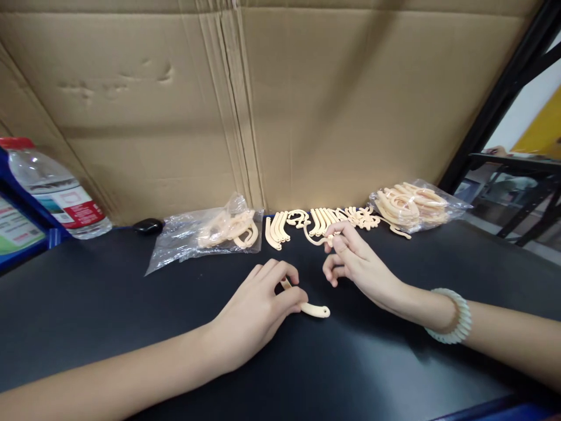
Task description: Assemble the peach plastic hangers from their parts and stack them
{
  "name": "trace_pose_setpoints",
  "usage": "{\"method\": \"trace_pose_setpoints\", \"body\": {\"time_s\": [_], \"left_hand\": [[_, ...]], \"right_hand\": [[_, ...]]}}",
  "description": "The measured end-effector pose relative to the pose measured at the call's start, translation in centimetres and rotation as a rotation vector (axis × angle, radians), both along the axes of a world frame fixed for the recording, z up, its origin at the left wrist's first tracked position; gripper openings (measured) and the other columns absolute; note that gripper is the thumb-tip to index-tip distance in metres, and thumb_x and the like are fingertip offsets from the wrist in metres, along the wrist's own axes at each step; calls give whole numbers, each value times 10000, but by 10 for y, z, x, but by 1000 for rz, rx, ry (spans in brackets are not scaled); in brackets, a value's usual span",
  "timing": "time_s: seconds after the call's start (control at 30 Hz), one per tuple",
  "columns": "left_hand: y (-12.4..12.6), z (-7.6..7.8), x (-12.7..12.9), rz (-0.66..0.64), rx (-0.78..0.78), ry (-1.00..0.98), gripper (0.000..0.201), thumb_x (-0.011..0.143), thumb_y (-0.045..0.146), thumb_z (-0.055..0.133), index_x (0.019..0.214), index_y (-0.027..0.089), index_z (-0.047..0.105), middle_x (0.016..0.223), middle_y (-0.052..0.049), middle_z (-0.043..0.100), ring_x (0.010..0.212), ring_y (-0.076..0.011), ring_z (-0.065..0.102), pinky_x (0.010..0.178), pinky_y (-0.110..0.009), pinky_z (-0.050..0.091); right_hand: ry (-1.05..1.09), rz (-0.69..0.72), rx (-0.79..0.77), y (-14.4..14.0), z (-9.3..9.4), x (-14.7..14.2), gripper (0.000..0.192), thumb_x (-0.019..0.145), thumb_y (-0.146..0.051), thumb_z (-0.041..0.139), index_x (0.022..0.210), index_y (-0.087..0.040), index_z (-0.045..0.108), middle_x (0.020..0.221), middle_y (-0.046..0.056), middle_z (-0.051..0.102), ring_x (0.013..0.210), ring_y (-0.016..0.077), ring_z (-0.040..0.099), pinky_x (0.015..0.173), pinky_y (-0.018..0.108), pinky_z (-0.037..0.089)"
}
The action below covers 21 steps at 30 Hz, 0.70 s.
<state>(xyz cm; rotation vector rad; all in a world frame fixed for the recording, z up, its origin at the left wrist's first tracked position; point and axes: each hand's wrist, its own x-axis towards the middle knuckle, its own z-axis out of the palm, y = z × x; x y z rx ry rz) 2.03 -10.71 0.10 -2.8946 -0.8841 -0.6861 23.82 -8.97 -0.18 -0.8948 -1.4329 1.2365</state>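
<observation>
My left hand (263, 304) is closed around a cream curved plastic piece (316, 310) low over the black tabletop. One end of that piece, with a small hole in it, sticks out past my fingers; its middle is covered by them. Farther back, my right hand (362, 263) pinches a thin, hook-shaped cream plastic piece (312, 238) between thumb and forefinger, its other fingers curled loosely. Behind the hands, several curved cream strips (277, 228) lie side by side. More of these strips (323, 220) and a heap of small cream parts (363, 217) are to their right.
A partly filled clear plastic bag (175, 237) lies at the back left, beside a black rounded object (148, 226). Another bag of cream parts (409, 206) is at the back right. A red-capped bottle (56, 187) stands far left. A cardboard wall (342, 105) closes off the back.
</observation>
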Motion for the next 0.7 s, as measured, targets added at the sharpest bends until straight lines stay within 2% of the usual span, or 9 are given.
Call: {"method": "trace_pose_setpoints", "body": {"time_s": [0.07, 0.13, 0.2, 0.27, 0.37, 0.47, 0.6, 0.7], "left_hand": [[1, -3, -1, 53, 37, -90, 175, 931, 191, 510, 891, 245, 672, 857, -21, 562, 727, -160, 522, 615, -273, 447], [2, -6, -3, 99, 73, -172, 194, 933, 182, 491, 936, 267, 666, 815, -1, 524, 674, -141, 503, 560, -245, 435], [2, -9, -5, 88, 118, -242, 264, 935, 131, 448, 1012, 287, 647, 903, -8, 510, 666, -123, 513, 544, -237, 447], [3, -9, -6, 28, 117, -321, 348, 921, 56, 410, 1071, 291, 619, 1103, -35, 477, 699, -100, 563, 581, -243, 496], [2, -5, -4, -37, -36, -398, 340, 924, 32, 413, 1099, 261, 594, 1348, -82, 388, 780, -104, 647, 708, -281, 577], [1, 0, -1, -52, -227, -436, 250, 924, 102, 484, 1078, 239, 626, 1430, -102, 388, 912, -182, 677, 793, -345, 606], [5, 0, 2, 6, -388, -589, 132, 889, 166, 575, 929, 216, 691, 1410, -75, 403, 948, -199, 673, 767, -332, 626], [10, -4, 4, 56, -496, -712, 40, 838, 174, 635, 802, 186, 624, 1257, -70, 447, 874, -158, 649, 732, -313, 620]], "right_hand": [[21, 55, -73, 0, 0, 0, 272, 916, -522, 485, 995, -280, 390, 763, -70, 523, 448, 86, 580, 419, 216, 447], [46, 89, -115, -2, 0, -1, 287, 898, -511, 531, 981, -269, 400, 772, -43, 595, 516, 121, 636, 453, 233, 479], [67, 113, -120, -5, 1, -2, 284, 857, -464, 620, 951, -243, 468, 815, -3, 640, 648, 140, 665, 539, 255, 521], [73, 125, -100, -8, 2, -3, 249, 814, -396, 695, 909, -215, 553, 807, 12, 651, 699, 131, 646, 599, 255, 528], [84, 95, -102, -10, 1, -5, 211, 763, -336, 756, 872, -199, 639, 757, 6, 644, 667, 118, 616, 614, 257, 518], [135, 73, -167, -10, -1, -6, 223, 757, -363, 758, 884, -193, 690, 775, 20, 653, 681, 126, 614, 615, 271, 517], [164, 80, -226, -9, -4, -6, 255, 788, -408, 719, 876, -169, 706, 783, 38, 658, 690, 128, 614, 610, 271, 512], [152, 57, -227, -9, -4, -7, 242, 744, -359, 763, 846, -169, 652, 786, 33, 669, 662, 120, 608, 605, 271, 508]]}}
